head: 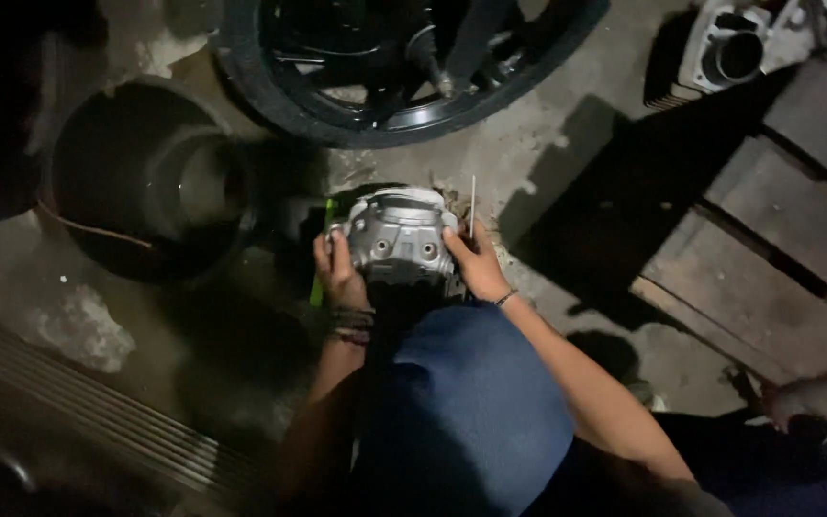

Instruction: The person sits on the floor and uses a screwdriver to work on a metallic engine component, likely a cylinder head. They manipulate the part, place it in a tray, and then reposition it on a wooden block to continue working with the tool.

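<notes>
Cylinder head point(396, 236), a silver-grey metal casting with round holes in its near face, sits low over the concrete floor point(547, 144) just beyond a person's blue-clad knee point(466, 402), clasped between both hands. Left hand point(337, 270) grips the casting's left edge, fingers curled around it; dark bracelets point(351, 324) ring that wrist. Right hand point(476, 260) grasps the right edge, thumb pressed on the near face, with a thin band point(504, 299) at the wrist. Just beside the right hand a thin pale rod point(473, 206) stands upright; whether the fingers hold it cannot be told. A bright green strip point(319, 278) shows beside the left hand, partly hidden by it. Ahead of the casting, a black motorcycle wheel point(385, 86) with its tyre rests on the floor. To the left, well apart, stands a dark round tub point(136, 182) with a pale vessel inside. A wooden pallet point(777, 249) lies to the right, casting a deep shadow across the concrete. Beyond its far corner sits another engine cylinder point(729, 53), finned, with an open round bore. Ribbed metal sheeting point(78, 402) runs along the lower left, in dim light
</notes>
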